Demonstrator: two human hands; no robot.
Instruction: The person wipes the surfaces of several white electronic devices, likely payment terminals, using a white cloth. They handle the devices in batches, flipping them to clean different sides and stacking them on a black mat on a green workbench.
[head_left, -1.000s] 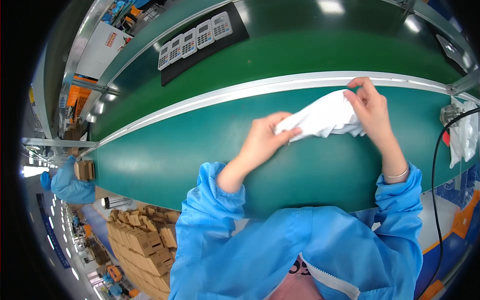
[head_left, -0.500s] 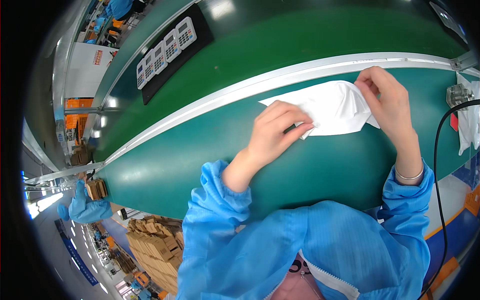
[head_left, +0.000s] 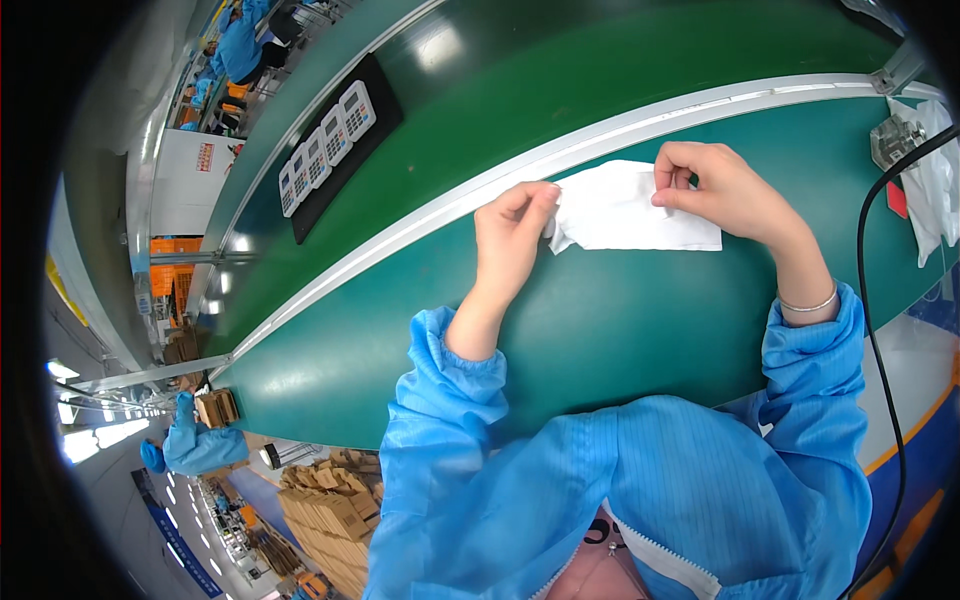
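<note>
Both your hands at work on a white sheet [head_left: 620, 215], which lies between them at or just above the green surface [head_left: 620, 340], on your side of the pale rail [head_left: 720, 103]; whether it touches the surface cannot be told, nor whether it is cloth or a thin pouch. Your left hand [head_left: 505, 240] has its grip closed, thumb and forefinger pinching the gathered left end. Your right hand [head_left: 728, 190] shows its thumb and forefinger brought close together at the sheet's upper right part, apparently pinching it, with the other fingers curled in. Progress, as judged from this view: the sheet is partly spread, its lower right edge running nearly straight to a corner, while the left end hangs creased; the smoothing thus looks part done, with the left end left to flatten and neither grip released. Beyond the rail, five pale keypad devices [head_left: 335, 137] stand in a row on a black mat [head_left: 385, 95], well apart from both hands. At far right, near the black cable [head_left: 868, 265], lie a clear plastic bag [head_left: 932, 200], a red piece [head_left: 897, 200] and a metallic object [head_left: 893, 142].
</note>
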